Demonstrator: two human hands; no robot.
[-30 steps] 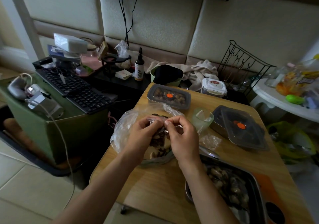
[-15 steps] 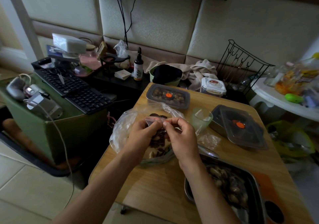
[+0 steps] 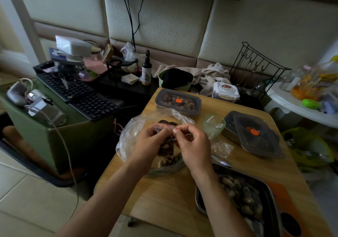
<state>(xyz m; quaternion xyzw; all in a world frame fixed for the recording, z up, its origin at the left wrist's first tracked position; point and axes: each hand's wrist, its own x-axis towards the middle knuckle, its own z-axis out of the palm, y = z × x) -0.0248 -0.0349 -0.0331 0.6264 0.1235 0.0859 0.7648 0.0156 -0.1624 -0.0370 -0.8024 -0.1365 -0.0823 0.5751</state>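
Note:
A small clear zip bag (image 3: 167,146) filled with dark food pieces stands on the wooden table (image 3: 164,196). My left hand (image 3: 148,143) and my right hand (image 3: 193,145) pinch its pink top strip from either side, fingertips close together. A larger clear plastic bag (image 3: 129,136) lies crumpled behind and to the left of it. The lower part of the small bag is partly hidden by my hands.
Two lidded containers with orange dots (image 3: 178,101) (image 3: 253,132), a green cup (image 3: 213,127) and a metal tray of food (image 3: 241,198) share the table. A keyboard (image 3: 80,96) lies on a green box at left. A white side table (image 3: 300,103) stands right.
My hands have stayed on the small bag's top strip, shifting only slightly; the fingertips have moved a little along the seal. Nothing else has moved.

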